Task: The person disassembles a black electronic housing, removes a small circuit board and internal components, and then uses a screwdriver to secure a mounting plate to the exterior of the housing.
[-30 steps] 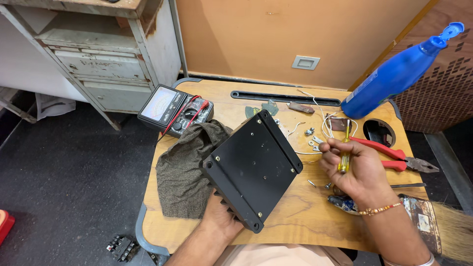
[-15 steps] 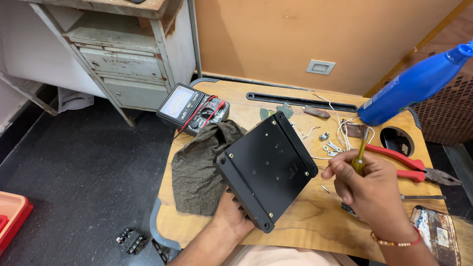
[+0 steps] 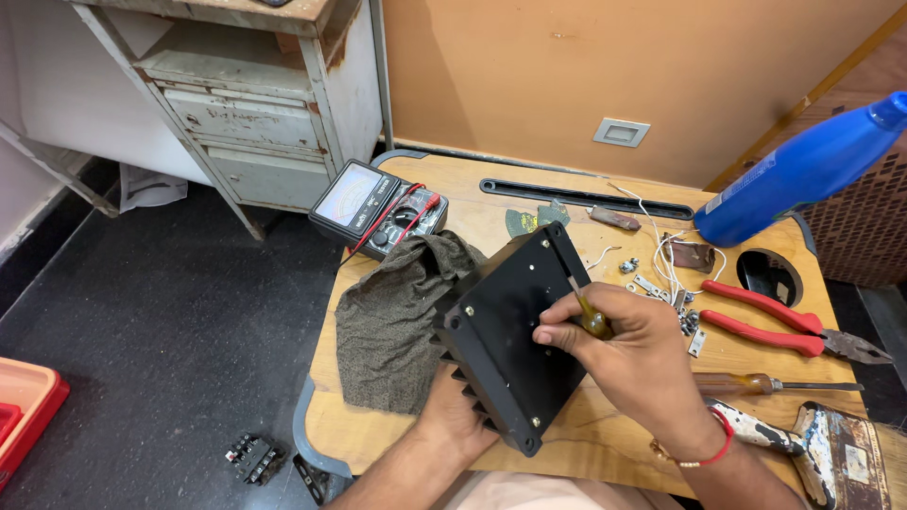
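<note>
Nearest us, our left hand (image 3: 458, 416) props the black finned box (image 3: 515, 331) on edge from below, fingers curled under its lower side. Half a sec ago our right hand (image 3: 628, 354) was off to the right, screwdriver clear of the box; now it's closed round the yellow-handled screwdriver (image 3: 588, 314) w/ the tip down on the black face, prob. at a screw, tho the tip itself is too small to tell. So we judge work on the panel fasteners has begun.

Box leans on a dark cloth (image 3: 397, 307), mid wooden worktop (image 3: 567, 444). Beyond: red pliers (image 3: 775, 319), loose screws (image 3: 688, 321), meter (image 3: 376, 208), blue bottle (image 3: 803, 170). Farther: orange wall, worn grey cabinet (image 3: 246, 104), dark floor.
</note>
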